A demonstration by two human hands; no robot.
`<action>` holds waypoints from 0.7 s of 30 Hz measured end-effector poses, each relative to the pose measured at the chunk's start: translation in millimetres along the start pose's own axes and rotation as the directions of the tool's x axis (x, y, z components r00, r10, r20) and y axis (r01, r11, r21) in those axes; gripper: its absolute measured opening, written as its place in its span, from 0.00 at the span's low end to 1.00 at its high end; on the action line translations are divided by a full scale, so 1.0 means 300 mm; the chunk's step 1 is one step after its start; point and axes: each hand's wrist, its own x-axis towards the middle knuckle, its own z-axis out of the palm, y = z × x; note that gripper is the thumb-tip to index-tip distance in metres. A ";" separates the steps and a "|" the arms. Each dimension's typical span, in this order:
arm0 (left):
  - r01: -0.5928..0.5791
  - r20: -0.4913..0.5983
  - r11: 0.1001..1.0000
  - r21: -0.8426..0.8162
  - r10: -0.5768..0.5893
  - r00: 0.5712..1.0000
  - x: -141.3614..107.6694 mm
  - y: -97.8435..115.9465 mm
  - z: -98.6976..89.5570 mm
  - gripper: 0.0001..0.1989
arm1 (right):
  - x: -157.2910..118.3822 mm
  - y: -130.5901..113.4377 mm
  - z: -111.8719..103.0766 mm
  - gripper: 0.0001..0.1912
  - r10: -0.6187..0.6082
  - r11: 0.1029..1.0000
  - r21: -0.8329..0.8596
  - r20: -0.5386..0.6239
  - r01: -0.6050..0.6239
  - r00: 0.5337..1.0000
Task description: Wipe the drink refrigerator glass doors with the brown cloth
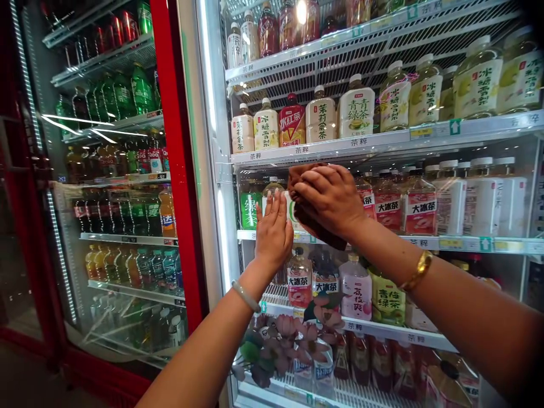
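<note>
My right hand, at the end of an arm with a gold bracelet, is closed over a brown cloth and presses it on the glass door of a drinks fridge. To its left, my left hand lies flat on the same glass, fingers stretched upward, holding nothing. A pale bangle circles that wrist. Behind the glass, a green-labelled bottle stands near my left fingertips, and red-labelled bottles stand right of the cloth. The cloth and my hands hide part of the bottle row.
Pink flower decorations show on the lower glass. Bottles fill several shelves behind the door. On the left, a second fridge with a red frame holds cans and bottles. A bright light strip runs along the near fridge's left side.
</note>
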 end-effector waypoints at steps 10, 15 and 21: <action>0.003 -0.001 1.000 0.015 -0.003 1.000 0.011 -0.020 0.007 0.36 | -0.096 -0.136 -0.011 0.13 -0.109 0.993 0.051 0.035 0.107 0.993; 0.031 0.010 0.998 0.048 -0.032 0.999 0.120 -0.048 -0.034 0.34 | 0.045 -0.003 0.018 0.16 -0.022 0.998 0.053 0.057 0.019 0.998; -0.016 0.012 0.999 0.049 0.016 1.000 0.139 -0.022 -0.056 0.33 | -0.063 0.007 -0.050 0.15 0.064 0.998 -0.019 0.013 -0.063 0.998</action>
